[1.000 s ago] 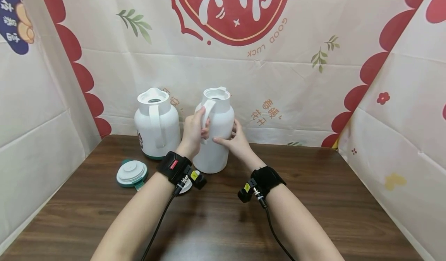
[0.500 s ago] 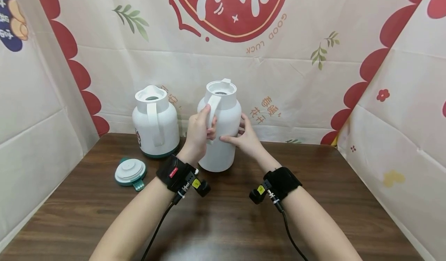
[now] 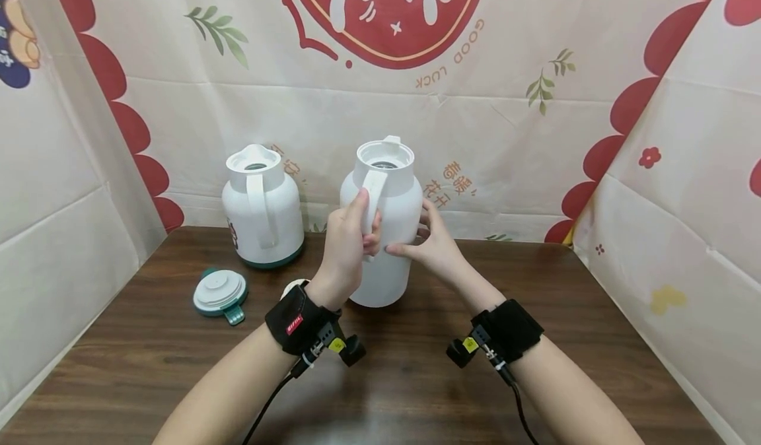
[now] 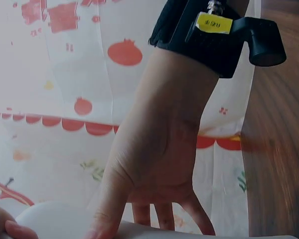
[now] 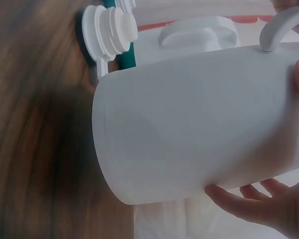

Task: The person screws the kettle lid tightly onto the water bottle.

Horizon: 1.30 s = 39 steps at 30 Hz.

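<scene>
White jug (image 3: 397, 224) between left fingers (image 3: 372, 241), curled round handle (image 3: 373, 197), and right fingers (image 3: 432, 214).

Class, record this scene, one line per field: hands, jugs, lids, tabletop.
Left hand: grips the handle of the tall white jug
Right hand: holds the same jug's side, thumb in front
Tall white jug: mouth uncovered
Short white jug: upright, mouth uncovered, left of the tall one
Green-and-white lid: on the tabletop, in front of the short white jug
White lid: mostly hidden in the head view
Tabletop: dark wood grain
</scene>
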Motion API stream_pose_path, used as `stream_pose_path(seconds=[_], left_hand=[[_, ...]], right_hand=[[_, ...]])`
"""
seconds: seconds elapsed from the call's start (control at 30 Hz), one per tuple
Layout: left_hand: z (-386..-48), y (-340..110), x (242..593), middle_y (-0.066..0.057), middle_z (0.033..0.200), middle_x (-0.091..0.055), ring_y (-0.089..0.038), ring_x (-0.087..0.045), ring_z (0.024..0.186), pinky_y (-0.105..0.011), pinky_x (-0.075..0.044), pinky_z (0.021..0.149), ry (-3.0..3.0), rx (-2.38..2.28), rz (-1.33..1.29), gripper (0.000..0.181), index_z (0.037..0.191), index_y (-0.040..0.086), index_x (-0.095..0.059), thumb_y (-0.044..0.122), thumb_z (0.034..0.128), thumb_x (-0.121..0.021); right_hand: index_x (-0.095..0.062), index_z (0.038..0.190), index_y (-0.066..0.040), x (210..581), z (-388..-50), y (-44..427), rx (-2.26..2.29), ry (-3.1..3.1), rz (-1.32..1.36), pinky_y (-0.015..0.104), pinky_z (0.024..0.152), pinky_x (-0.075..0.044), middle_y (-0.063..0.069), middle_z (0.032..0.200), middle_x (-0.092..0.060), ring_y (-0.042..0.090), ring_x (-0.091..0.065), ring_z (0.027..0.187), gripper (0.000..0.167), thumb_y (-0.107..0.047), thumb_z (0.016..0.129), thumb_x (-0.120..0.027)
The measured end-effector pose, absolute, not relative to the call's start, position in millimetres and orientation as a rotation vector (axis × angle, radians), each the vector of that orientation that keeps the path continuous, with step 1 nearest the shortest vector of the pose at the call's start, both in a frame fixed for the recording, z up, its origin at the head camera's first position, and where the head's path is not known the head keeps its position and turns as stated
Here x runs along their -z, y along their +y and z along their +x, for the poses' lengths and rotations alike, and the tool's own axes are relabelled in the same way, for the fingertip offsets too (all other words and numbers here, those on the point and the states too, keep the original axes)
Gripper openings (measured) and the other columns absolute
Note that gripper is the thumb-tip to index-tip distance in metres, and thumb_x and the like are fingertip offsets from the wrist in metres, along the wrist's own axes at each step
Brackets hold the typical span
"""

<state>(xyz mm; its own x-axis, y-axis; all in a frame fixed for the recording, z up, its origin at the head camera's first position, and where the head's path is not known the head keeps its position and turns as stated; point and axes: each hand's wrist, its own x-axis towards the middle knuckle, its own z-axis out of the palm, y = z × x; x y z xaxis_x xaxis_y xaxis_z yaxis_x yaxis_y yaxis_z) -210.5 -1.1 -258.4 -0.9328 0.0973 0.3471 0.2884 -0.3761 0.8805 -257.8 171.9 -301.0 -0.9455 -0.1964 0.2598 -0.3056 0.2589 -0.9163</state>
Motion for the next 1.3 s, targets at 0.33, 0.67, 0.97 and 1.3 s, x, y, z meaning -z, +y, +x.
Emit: stream_pose_path(seconds=[0.33, 0.67, 0.97, 1.3], left_hand=[[-182.3, 4.8, 266.7, -0.001, 0.051, -0.032, -0.013, -0.027, 0.043, -0.025, -0.025, 0.046, -1.684, 2.482, -0.512, 0.051, 0.062, 0.004, -0.046, 0.032, 0.1031, -0.037], [-156.5, 12.9, 277.6, -0.002, 0.052, -0.032, -0.013, -0.030, 0.045, -0.024, -0.026, 0.046, -1.659, 2.503, -0.518, 0.052, 0.063, -0.001, -0.044, 0.031, 0.1034, -0.037], [-144.5, 20.7, 287.1, -0.001, 0.052, -0.034, -0.011, -0.031, 0.044, -0.022, -0.027, 0.046, -1.637, 2.502, -0.519, 0.055, 0.064, -0.010, -0.042, 0.028, 0.1037, -0.037], [-137.6, 28.9, 294.8, -0.001, 0.052, -0.034, -0.010, -0.032, 0.044, -0.022, -0.028, 0.046, -1.640, 2.495, -0.549, 0.056, 0.063, -0.009, -0.042, 0.028, 0.1042, -0.035]], right_hand=[[-0.023, 0.147, -0.021, 310.3, -228.8, 179.9, -1.744, -2.464, 0.462, 0.045, 0.085, -0.049, 0.016, 0.129, -0.044, 0.033, -0.051, 0.118, 0.099, -0.013, 0.071, -0.086], [-0.025, 0.147, -0.019, 320.3, -206.9, 188.0, -1.738, -2.452, 0.500, 0.048, 0.085, -0.048, 0.017, 0.132, -0.042, 0.036, -0.047, 0.119, 0.102, -0.007, 0.068, -0.087], [-0.022, 0.147, -0.016, 330.5, -196.2, 196.4, -1.795, -2.448, 0.528, 0.048, 0.086, -0.048, 0.018, 0.137, -0.040, 0.037, -0.042, 0.125, 0.100, -0.006, 0.070, -0.085], [-0.022, 0.147, -0.014, 337.1, -187.4, 203.9, -1.748, -2.489, 0.511, 0.055, 0.093, -0.042, 0.019, 0.136, -0.041, 0.040, -0.041, 0.125, 0.099, -0.009, 0.071, -0.085]])
